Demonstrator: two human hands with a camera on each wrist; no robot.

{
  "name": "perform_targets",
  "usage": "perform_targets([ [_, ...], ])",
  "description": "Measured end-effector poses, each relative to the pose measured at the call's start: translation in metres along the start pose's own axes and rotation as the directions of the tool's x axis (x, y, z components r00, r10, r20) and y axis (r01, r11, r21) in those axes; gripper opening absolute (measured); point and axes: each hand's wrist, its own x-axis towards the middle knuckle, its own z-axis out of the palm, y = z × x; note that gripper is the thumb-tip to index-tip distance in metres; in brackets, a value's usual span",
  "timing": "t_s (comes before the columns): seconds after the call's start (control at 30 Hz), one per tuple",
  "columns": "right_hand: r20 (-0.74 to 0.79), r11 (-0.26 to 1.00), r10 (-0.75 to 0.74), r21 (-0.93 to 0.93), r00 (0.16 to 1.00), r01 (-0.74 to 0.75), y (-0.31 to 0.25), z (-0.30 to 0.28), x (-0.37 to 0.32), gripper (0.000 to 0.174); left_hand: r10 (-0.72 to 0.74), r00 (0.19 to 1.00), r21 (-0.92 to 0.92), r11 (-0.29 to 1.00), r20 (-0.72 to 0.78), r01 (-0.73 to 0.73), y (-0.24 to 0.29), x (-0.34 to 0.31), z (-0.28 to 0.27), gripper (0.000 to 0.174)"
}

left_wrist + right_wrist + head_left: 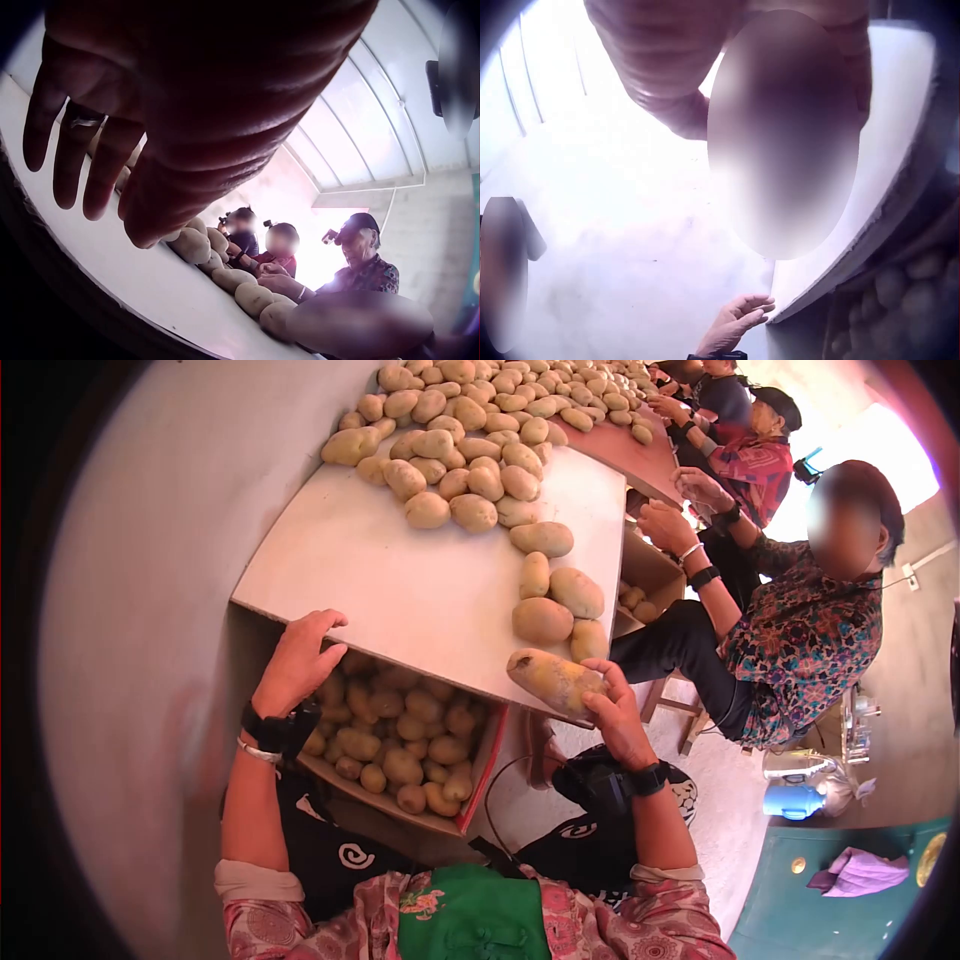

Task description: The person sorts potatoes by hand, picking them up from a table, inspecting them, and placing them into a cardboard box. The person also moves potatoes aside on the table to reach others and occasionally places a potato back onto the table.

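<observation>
In the head view my right hand [622, 718] grips a long potato [552, 682] between thumb and fingers, over the near right corner of the white tabletop [400, 585]. The potato has a dark spot at its left end and rough, greyish skin. A blur covers most of it in the right wrist view. My left hand [298, 663] is at the table's near left edge with nothing in it. Its fingers [71, 169] extend loosely over the top in the left wrist view. Several potatoes [543, 621] line the table's right edge just beyond the held one.
A large heap of potatoes [470, 455] covers the far part of the table. Below the near edge stands a box [480, 770] full of potatoes. At the right sits a person in a patterned shirt [800, 645], with other people farther back.
</observation>
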Motion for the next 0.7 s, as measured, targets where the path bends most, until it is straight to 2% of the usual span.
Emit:
perform_targets([
  [0.03,-0.005,1.0,0.0,-0.005,1.0,0.0,-0.003,0.0,0.0,0.042,-0.014,1.0,0.007,1.0,0.004,0.014,-0.001,0.0,0.001,0.028],
  [0.07,-0.103,0.954,-0.063,-0.3,0.993,0.03,-0.005,0.004,-0.002,0.041,-0.035,0.999,0.017,0.999,0.015,0.035,-0.002,-0.003,0.003,0.028],
  [0.1,-0.168,0.823,-0.154,-0.567,0.974,0.032,-0.005,0.007,-0.001,0.041,-0.041,0.999,0.02,0.999,0.018,0.041,0.0,-0.004,0.002,0.028],
  [0.13,-0.11,0.636,-0.378,-0.753,0.919,0.171,0.0,0.008,0.004,0.039,-0.022,1.0,0.019,1.0,0.015,0.022,0.002,-0.004,0.002,0.028],
  [0.17,-0.099,0.631,-0.383,-0.754,0.919,0.181,0.001,0.007,0.006,0.039,-0.001,1.0,0.014,1.0,0.008,0.001,0.004,-0.004,0.001,0.028],
  [0.23,-0.14,0.725,-0.236,-0.684,0.962,0.078,-0.006,0.008,-0.001,0.035,0.002,1.0,0.039,0.999,0.001,-0.002,0.004,-0.005,0.0,0.028],
  [0.27,-0.137,0.694,-0.3,-0.71,0.944,0.117,0.0,0.003,0.001,0.035,0.007,1.0,0.071,0.997,0.006,-0.007,0.002,-0.007,0.003,0.029],
  [0.3,-0.136,0.695,-0.297,-0.709,0.945,0.116,0.001,0.002,0.0,0.035,0.004,1.0,0.072,0.997,0.007,-0.004,0.002,-0.006,0.003,0.029],
  [0.37,-0.086,0.501,-0.409,-0.853,0.909,0.145,-0.005,0.007,0.0,0.042,0.021,0.999,0.023,0.999,0.033,-0.022,0.005,-0.005,-0.002,0.028],
  [0.4,-0.152,0.59,-0.314,-0.805,0.937,0.067,-0.013,0.009,-0.003,0.05,0.0,0.999,0.03,1.0,0.034,-0.001,0.005,-0.006,-0.003,0.028],
  [0.43,-0.104,0.563,-0.35,-0.818,0.931,0.12,-0.012,0.006,-0.002,0.055,0.037,0.999,0.063,0.997,0.006,-0.037,0.003,-0.007,-0.002,0.028],
  [0.5,-0.007,0.432,-0.391,-0.885,0.921,0.176,-0.013,0.008,-0.002,0.06,0.087,0.996,0.112,0.99,-0.015,-0.085,-0.008,-0.007,0.0,0.027],
  [0.53,0.118,0.297,-0.429,-0.918,0.895,0.263,-0.006,0.005,0.002,0.064,0.081,0.997,0.11,0.991,-0.016,-0.079,-0.008,-0.008,0.0,0.027],
  [0.57,0.008,0.449,-0.324,-0.879,0.946,0.161,-0.007,0.014,0.003,0.064,0.087,0.996,0.11,0.99,-0.016,-0.085,-0.006,-0.006,-0.003,0.027],
  [0.7,-0.055,0.52,-0.286,-0.847,0.957,0.107,-0.01,0.023,0.008,0.061,0.002,0.999,0.083,0.997,0.039,-0.005,-0.007,-0.005,-0.011,0.03],
])
